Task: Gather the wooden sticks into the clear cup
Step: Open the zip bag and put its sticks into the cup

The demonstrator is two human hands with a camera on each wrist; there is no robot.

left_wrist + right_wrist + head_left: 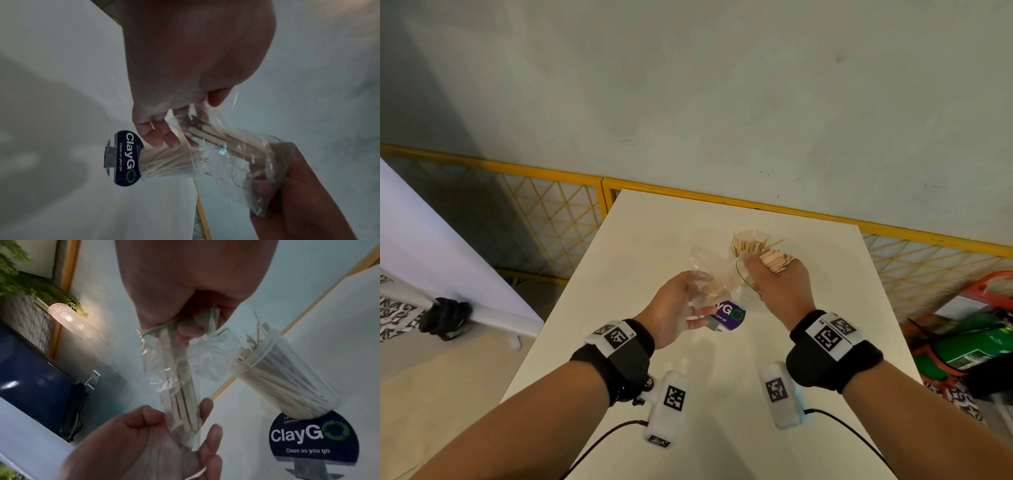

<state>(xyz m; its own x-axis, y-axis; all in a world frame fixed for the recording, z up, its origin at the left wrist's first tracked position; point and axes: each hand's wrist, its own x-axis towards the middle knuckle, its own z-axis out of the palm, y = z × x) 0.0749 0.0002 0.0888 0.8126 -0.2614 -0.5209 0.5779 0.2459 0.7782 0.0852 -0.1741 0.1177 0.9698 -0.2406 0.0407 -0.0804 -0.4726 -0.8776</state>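
Above the table, both hands (729, 291) grip one bag (174, 369) of sticks (179, 395).

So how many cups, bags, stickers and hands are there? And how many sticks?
clear cup: 1
plastic bag: 1
ClayGo sticker: 1
hands: 2, the left hand and the right hand
wooden sticks: too many to count
Total: 5, sticks aside

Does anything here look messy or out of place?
A little. The sticks in the clear cup stand uneven, some poking past its rim at angles. More sticks remain in a crumpled plastic bag, gripped by the left hand and right hand. Nothing looks spilled.
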